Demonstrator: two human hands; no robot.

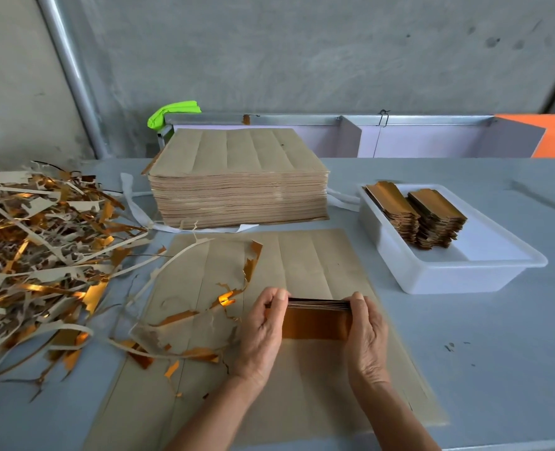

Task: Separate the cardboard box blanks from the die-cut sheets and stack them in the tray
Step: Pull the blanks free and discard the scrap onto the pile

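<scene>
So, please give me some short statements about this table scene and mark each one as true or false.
1. Both hands, left and right, grip one bundle of gold blanks. True.
2. The white tray holds no blanks. False: two stacks of blanks stand in it.
3. The scrap pile lies left of the sheet stack. True.
4. The tray sits on the sheet stack. False: it sits on the table, to the right of the stack.
</scene>
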